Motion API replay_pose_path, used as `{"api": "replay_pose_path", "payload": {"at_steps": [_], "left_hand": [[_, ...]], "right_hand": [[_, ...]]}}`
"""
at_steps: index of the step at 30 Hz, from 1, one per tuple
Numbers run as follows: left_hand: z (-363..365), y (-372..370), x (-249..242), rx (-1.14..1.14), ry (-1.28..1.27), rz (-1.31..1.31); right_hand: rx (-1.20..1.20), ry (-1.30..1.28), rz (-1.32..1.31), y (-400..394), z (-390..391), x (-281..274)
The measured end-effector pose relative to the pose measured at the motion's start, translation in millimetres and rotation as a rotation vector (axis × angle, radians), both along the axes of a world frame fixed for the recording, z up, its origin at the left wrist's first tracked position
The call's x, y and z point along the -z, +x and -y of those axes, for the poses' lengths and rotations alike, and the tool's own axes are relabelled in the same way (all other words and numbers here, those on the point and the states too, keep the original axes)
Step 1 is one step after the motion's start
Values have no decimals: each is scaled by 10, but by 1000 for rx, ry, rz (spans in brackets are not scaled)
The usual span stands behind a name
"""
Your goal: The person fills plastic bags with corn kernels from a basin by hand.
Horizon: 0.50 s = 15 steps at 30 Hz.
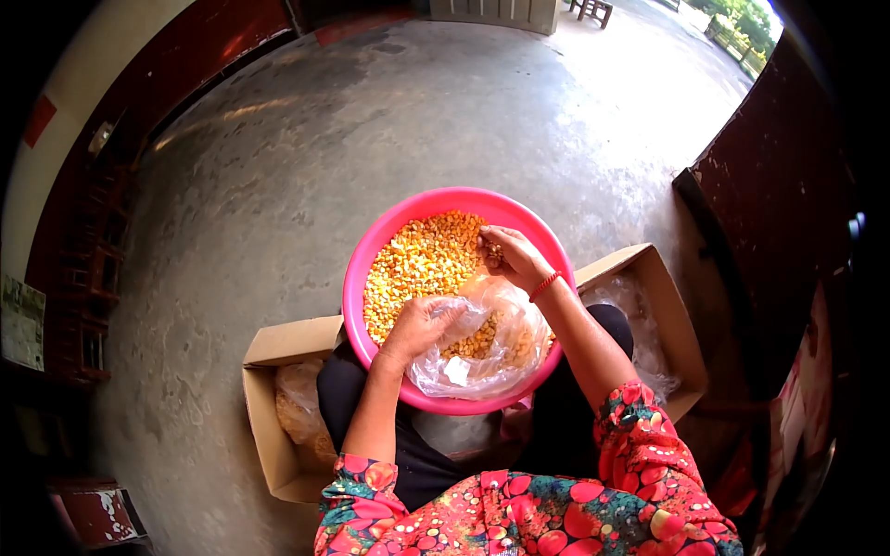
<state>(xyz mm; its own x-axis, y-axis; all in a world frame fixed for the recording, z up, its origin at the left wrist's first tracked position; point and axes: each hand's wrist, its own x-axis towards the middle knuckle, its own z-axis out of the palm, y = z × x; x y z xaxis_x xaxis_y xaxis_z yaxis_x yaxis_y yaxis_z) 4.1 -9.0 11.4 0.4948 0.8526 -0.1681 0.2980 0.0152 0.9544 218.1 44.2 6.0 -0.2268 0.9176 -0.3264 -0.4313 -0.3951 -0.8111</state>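
Note:
A pink basin point(451, 198) of yellow corn kernels point(422, 264) stands in front of me, between my knees. Inside its near side rests a clear plastic bag point(524, 334) with some kernels in it and a small white label. My left hand point(417, 329) is closed on the bag's left edge, the plastic pinched at the fingertips. At the basin's far right, my right hand point(513, 257) is curled over the corn with kernels showing in its fingers. A red band circles the right wrist.
By my left knee is an open cardboard box point(264, 431) holding a filled plastic bag point(301, 403). Another cardboard box point(684, 347) on my right holds clear plastic bags point(640, 320). Concrete floor point(278, 185) stretches ahead, and a small stool point(593, 9) stands near the bright doorway.

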Motion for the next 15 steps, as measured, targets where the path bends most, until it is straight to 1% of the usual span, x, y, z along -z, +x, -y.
{"api": "replay_pose_path", "payload": {"at_steps": [3, 5, 6, 8, 9, 12, 13, 14, 15], "left_hand": [[-32, -30, 104, -58, 10, 2], [-59, -36, 189, -127, 43, 48], [-63, -32, 190, -128, 41, 46], [-69, -26, 197, -206, 56, 133], [-84, -41, 196, -200, 111, 60], [-106, -76, 156, -171, 90, -9], [-111, -69, 187, -211, 102, -30], [-104, -66, 187, -210, 100, -33], [-94, -57, 157, -229, 107, -43]], "right_hand": [[-42, -19, 55, -37, 31, -56], [-162, 13, -35, -70, 87, -150], [-262, 16, -52, -86, 115, -215], [-478, 143, -16, -159, 226, -360], [-550, 148, 69, -198, 276, -414], [-762, 252, 173, -271, 353, -411], [-836, 292, 162, -286, 339, -364], [-834, 291, 159, -287, 341, -369], [-873, 393, 221, -285, 345, -383]]}}
